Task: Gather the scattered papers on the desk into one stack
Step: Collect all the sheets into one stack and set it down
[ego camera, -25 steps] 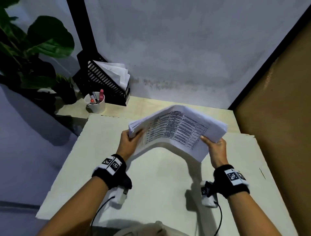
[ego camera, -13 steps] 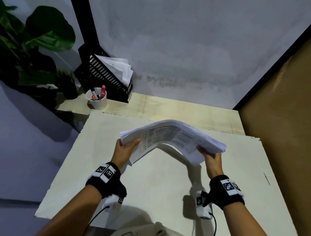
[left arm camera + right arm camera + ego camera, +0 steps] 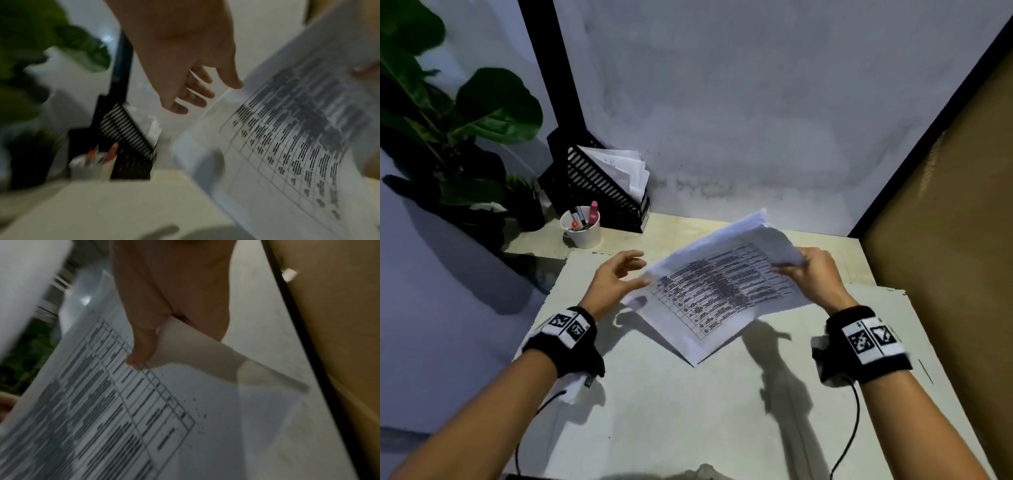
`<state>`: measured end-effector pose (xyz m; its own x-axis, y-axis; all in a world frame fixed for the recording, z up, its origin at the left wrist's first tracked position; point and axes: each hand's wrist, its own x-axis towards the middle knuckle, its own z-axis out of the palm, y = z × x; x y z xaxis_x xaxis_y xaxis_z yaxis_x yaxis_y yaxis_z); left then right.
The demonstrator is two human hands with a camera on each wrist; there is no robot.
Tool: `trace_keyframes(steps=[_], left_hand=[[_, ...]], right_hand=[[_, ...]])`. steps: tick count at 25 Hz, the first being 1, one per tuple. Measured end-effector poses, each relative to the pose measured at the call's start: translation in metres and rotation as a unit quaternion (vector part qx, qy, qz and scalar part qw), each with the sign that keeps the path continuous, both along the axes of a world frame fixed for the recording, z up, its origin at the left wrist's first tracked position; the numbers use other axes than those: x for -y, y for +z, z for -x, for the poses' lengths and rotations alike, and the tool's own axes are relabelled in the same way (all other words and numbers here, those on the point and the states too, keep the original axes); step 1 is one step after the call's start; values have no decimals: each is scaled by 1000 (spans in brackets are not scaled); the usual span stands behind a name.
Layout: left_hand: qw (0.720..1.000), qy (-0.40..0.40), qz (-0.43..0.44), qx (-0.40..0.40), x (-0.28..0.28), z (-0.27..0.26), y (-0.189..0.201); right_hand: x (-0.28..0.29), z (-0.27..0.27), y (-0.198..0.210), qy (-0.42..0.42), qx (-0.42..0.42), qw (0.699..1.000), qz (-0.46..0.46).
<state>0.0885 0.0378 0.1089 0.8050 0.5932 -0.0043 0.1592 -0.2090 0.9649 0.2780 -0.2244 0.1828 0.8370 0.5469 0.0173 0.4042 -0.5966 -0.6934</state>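
While R hand [image 3: 812,274] fingers pinch paper stack [image 3: 717,291] edge, L hand [image 3: 616,277] fingers loose, released.

desk [image 3: 688,411]: pale top, white board laid over most of it. File rack [image 3: 599,185] sits at far-left corner; pen cup [image 3: 582,229] just beside rack, on its near side.

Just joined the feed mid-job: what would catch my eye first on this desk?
The stack of papers, printed table on top, hangs tilted above the middle of the desk, gripped only by the right hand at its far right edge. The left hand is open at the stack's left edge. At the back left stand a black file holder with sheets and a white pen cup.
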Motion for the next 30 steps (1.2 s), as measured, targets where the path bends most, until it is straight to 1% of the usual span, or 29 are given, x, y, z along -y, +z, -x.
trace_keyframes(steps=[1,2,3,4,5,7,10,13,16,17,18,20,21,22,23,24,26,30], left_hand=[[996,-57,-62,-32,6,-5,13],[988,-111,-98,-45,12,-12,26],[981,-153,-109,-43,22,-19,41],[979,-177,-98,-25,33,-25,57],[980,-184,-81,5,42,-31,70],[980,-170,-74,77,51,-36,85],[976,-151,-104,122,60,-33,88],[974,-114,-114,159,67,-33,81],[977,-43,-67,196,66,-32,78],[978,-25,-46,200,64,-32,78],[979,-11,-25,201,63,-32,78],[979,15,16,204,64,-32,82],[977,36,43,205,64,-33,82],[974,59,71,206,65,-35,82],[971,83,94,204,66,-37,81],[969,94,108,200,68,-39,80],[970,85,113,199,71,-41,77],[973,44,100,206,78,-36,72]], right_hand=[[-9,7,16,39,45,997,47],[-18,15,30,76,85,989,95],[-28,24,42,107,127,977,133],[-37,33,53,133,171,963,163],[-46,41,61,150,205,949,189],[-57,50,70,172,247,926,226],[-56,53,76,176,250,919,247],[-45,49,80,171,224,924,257],[-25,28,79,131,182,938,263],[-15,17,76,121,170,947,243],[-7,5,70,110,147,963,199],[2,-3,56,90,57,993,42],[3,-1,47,79,-1,996,-51],[2,3,37,67,-52,986,-144],[-2,8,25,51,-82,972,-214],[-5,14,13,31,-87,962,-259],[-13,26,-4,-4,-57,951,-303],[-18,44,-15,-44,-33,933,-355]])
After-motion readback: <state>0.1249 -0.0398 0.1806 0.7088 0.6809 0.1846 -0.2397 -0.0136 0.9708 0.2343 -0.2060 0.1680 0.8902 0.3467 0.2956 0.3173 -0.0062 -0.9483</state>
